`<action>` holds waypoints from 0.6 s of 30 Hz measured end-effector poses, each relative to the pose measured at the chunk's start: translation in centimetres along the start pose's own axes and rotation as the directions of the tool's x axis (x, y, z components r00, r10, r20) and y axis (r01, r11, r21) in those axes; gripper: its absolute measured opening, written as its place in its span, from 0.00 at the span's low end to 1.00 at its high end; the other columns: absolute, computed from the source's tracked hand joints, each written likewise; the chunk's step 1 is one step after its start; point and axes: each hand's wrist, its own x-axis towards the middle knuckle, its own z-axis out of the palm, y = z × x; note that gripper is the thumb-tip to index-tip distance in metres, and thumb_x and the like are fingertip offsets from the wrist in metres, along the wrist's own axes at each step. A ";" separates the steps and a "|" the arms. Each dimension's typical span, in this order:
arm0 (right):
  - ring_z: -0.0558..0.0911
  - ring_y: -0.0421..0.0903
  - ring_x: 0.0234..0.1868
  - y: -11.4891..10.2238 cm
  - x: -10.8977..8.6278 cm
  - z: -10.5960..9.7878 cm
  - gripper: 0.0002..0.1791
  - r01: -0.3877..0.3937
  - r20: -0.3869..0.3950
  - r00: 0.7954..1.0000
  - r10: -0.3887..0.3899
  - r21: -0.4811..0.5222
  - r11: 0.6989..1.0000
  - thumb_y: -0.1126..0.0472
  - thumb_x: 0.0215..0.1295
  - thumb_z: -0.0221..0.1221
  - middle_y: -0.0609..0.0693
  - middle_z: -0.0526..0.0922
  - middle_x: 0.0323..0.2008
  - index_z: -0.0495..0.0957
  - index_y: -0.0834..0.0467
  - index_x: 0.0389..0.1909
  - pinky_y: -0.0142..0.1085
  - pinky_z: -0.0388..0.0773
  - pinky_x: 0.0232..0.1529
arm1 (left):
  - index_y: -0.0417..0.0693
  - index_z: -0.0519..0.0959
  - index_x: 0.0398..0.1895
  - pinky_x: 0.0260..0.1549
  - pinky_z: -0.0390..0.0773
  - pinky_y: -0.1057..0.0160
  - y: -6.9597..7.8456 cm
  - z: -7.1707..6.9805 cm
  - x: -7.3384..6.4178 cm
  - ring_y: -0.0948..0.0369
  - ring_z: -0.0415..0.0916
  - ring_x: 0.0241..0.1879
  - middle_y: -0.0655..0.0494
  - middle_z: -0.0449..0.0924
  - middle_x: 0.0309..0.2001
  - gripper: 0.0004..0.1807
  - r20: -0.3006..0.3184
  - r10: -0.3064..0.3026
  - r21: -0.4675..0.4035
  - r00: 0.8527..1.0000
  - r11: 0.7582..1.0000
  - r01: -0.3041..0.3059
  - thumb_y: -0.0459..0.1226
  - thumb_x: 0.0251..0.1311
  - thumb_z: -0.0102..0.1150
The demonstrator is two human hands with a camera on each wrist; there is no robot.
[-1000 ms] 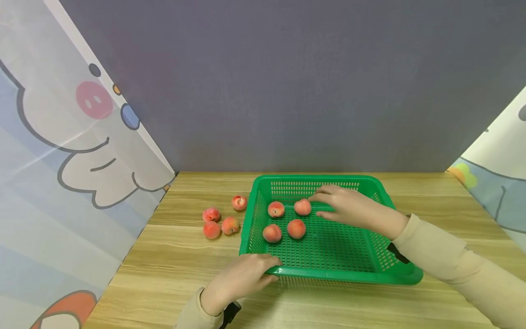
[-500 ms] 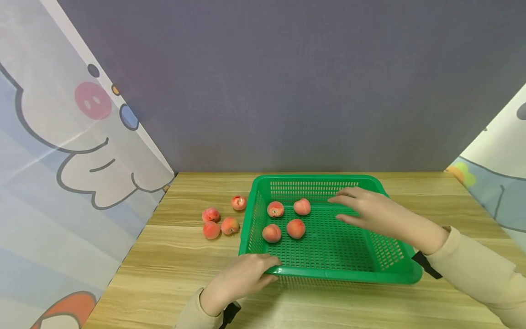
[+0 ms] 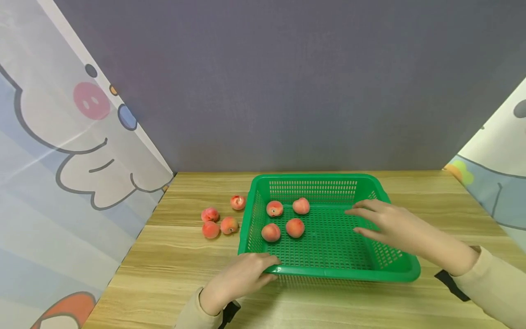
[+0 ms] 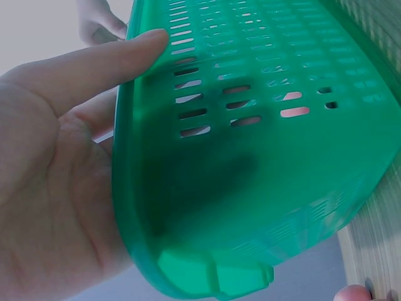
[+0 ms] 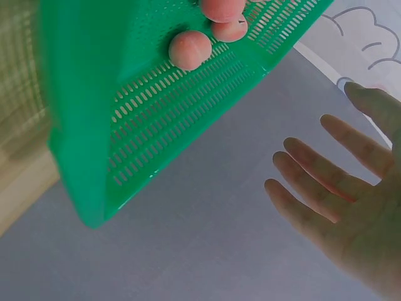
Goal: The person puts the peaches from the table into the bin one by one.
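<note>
A green perforated plastic basket (image 3: 328, 273) sits on the wooden table, with several reddish peaches (image 3: 295, 227) in its left half. My left hand (image 3: 238, 281) grips the near rim toward its left corner; in the left wrist view the thumb (image 4: 135, 56) lies over the outer wall while the other fingers go behind the rim, partly hidden. Over the basket's right side hovers my right hand (image 3: 390, 226), fingers spread and holding nothing. The right wrist view shows that palm (image 5: 369, 232) apart from the green wall.
Several more peaches (image 3: 229, 225) lie on the table (image 3: 176, 256) just left of the basket. A grey partition (image 3: 287, 91) stands behind the table, and cartoon-printed sheets (image 3: 61, 183) border it at left and right.
My right hand has moved away from the back peach in the basket, drawing rightward and toward me. The left hand keeps its grip on the rim, and the peaches stay put.
</note>
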 end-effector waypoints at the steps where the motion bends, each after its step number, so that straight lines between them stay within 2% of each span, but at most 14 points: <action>1: 0.77 0.48 0.35 -0.1 -0.2 0.0 0.30 0.000 -0.007 1.000 0.000 0.001 1.000 0.40 0.64 0.34 0.51 0.77 0.37 0.77 0.57 0.41 0.38 0.76 0.29 | 0.49 0.77 0.40 0.30 0.72 0.74 0.0 0.0 0.0 0.72 0.73 0.33 0.63 0.78 0.35 0.12 -0.001 0.000 0.001 1.000 1.000 0.000 0.39 0.52 0.60; 6: 0.78 0.46 0.34 -0.4 -1.4 0.0 0.26 -0.027 -0.011 1.000 0.027 0.014 1.000 0.40 0.63 0.40 0.50 0.76 0.37 0.77 0.56 0.41 0.36 0.76 0.28 | 0.49 0.77 0.41 0.30 0.72 0.74 0.0 0.0 0.0 0.72 0.73 0.33 0.63 0.78 0.35 0.12 0.001 -0.002 0.003 1.000 1.000 0.002 0.39 0.52 0.60; 10: 0.79 0.46 0.34 -0.8 -2.4 -0.3 0.20 -0.102 0.030 0.994 0.101 0.030 0.994 0.45 0.55 0.56 0.49 0.76 0.38 0.76 0.55 0.43 0.35 0.76 0.27 | 0.49 0.77 0.41 0.29 0.72 0.74 0.0 0.0 0.0 0.72 0.73 0.33 0.63 0.78 0.36 0.12 0.005 -0.006 0.006 1.000 1.000 0.006 0.39 0.52 0.60; 13: 0.79 0.48 0.35 -1.2 -3.2 -0.4 0.23 -0.151 0.054 0.987 0.149 0.036 0.988 0.51 0.46 0.65 0.50 0.77 0.39 0.76 0.55 0.43 0.37 0.76 0.27 | 0.49 0.77 0.41 0.29 0.72 0.74 0.0 0.0 0.0 0.72 0.73 0.32 0.63 0.78 0.35 0.12 0.005 -0.005 0.008 1.000 1.000 0.005 0.39 0.52 0.60; 18: 0.79 0.48 0.36 -1.6 -4.5 0.0 0.26 -0.169 0.049 0.985 0.167 0.049 0.984 0.51 0.40 0.68 0.47 0.77 0.40 0.76 0.54 0.44 0.35 0.76 0.29 | 0.49 0.77 0.40 0.29 0.72 0.75 0.0 0.0 0.0 0.72 0.73 0.31 0.63 0.78 0.34 0.12 0.000 -0.003 0.007 1.000 1.000 0.003 0.39 0.52 0.60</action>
